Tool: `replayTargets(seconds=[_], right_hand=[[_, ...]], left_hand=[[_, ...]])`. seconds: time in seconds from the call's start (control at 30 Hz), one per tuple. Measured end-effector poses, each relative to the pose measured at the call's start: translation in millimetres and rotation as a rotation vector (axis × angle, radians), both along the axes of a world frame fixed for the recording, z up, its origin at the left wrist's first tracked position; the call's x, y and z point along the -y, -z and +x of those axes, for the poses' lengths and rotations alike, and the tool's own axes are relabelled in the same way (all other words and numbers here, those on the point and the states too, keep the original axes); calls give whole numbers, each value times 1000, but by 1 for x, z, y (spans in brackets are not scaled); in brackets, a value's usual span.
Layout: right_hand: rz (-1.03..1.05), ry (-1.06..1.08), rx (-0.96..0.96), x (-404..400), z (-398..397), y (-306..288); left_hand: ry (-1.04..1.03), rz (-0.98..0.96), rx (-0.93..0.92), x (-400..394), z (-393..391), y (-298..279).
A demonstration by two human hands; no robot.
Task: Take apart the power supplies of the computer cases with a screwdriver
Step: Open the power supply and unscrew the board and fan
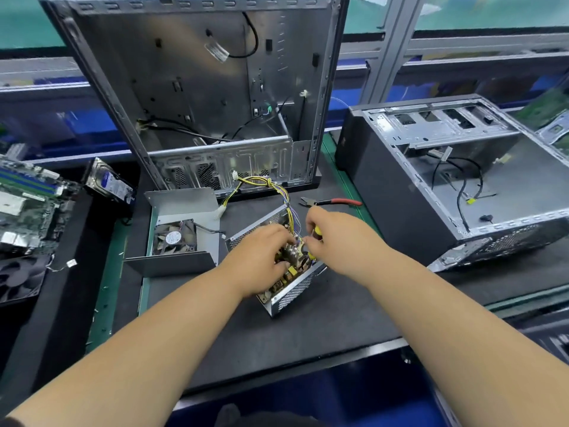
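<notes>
Both my hands work inside the open power supply (288, 272) on the mat: my left hand (264, 257) presses its board, my right hand (331, 234) grips what seems a yellow-handled screwdriver (317, 234).

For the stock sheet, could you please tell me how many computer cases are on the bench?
2: one open case stands upright behind the hands, one case lies on its side at the right. Others may be out of view.
</notes>
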State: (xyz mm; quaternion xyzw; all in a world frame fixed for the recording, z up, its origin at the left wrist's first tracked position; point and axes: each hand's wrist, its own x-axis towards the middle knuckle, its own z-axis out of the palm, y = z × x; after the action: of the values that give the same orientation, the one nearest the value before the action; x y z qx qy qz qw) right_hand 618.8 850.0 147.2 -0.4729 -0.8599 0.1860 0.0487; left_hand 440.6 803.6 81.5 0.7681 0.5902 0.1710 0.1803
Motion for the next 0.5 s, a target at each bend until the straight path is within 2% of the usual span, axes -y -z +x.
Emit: replayTargets(seconds=[0.17, 0.37, 0.5], right_hand=[[-25, -64, -47, -6, 8, 0], [89, -122, 87, -11, 12, 1], [18, -139, 15, -14, 8, -2]], left_hand=[[-90, -25, 51, 3, 9, -2], [-148, -45, 70, 8, 15, -7], [-171, -36, 78, 7, 18, -11]])
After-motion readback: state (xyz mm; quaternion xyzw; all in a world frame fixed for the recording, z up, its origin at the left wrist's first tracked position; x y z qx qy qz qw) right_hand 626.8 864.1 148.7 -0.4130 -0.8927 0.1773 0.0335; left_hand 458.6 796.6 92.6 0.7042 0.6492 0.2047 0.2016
